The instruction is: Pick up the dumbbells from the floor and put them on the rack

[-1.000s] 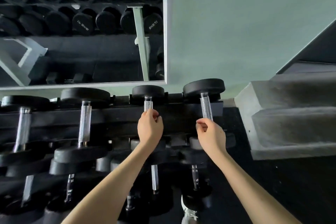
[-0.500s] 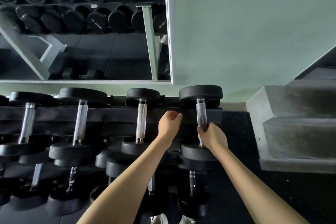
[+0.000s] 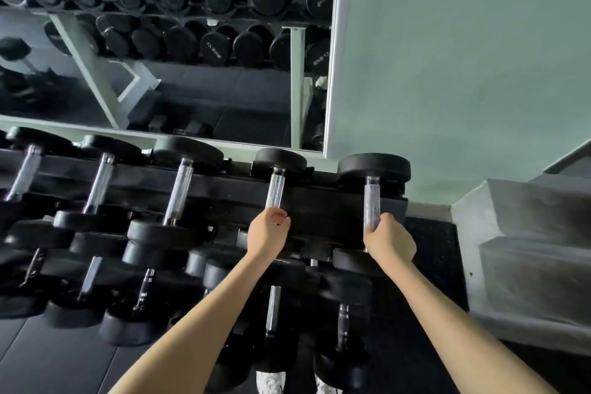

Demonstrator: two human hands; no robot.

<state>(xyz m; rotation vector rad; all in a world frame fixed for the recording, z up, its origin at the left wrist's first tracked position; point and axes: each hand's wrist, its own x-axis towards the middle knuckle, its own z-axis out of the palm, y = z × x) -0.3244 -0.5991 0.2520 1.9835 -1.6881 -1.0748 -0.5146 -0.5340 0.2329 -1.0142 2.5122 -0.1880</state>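
Note:
Two black dumbbells with knurled steel handles lie at the right end of the black rack's (image 3: 323,211) top tier. My right hand (image 3: 388,240) grips the near end of the rightmost dumbbell's (image 3: 372,201) handle. My left hand (image 3: 268,233) is curled round the near end of the handle of the smaller dumbbell (image 3: 275,190) just to its left. The near heads of both dumbbells are hidden behind my hands. Both dumbbells rest on the rack.
Several more dumbbells (image 3: 179,189) fill the top tier to the left and the lower tiers (image 3: 271,307) below. A wall mirror (image 3: 166,89) reflects another rack. Concrete steps (image 3: 527,249) stand at the right. My white shoes (image 3: 270,382) show on the black floor mat.
My left hand has gone from the gap between the two dumbbells back onto the smaller dumbbell's handle. My right hand keeps its hold on the rightmost handle.

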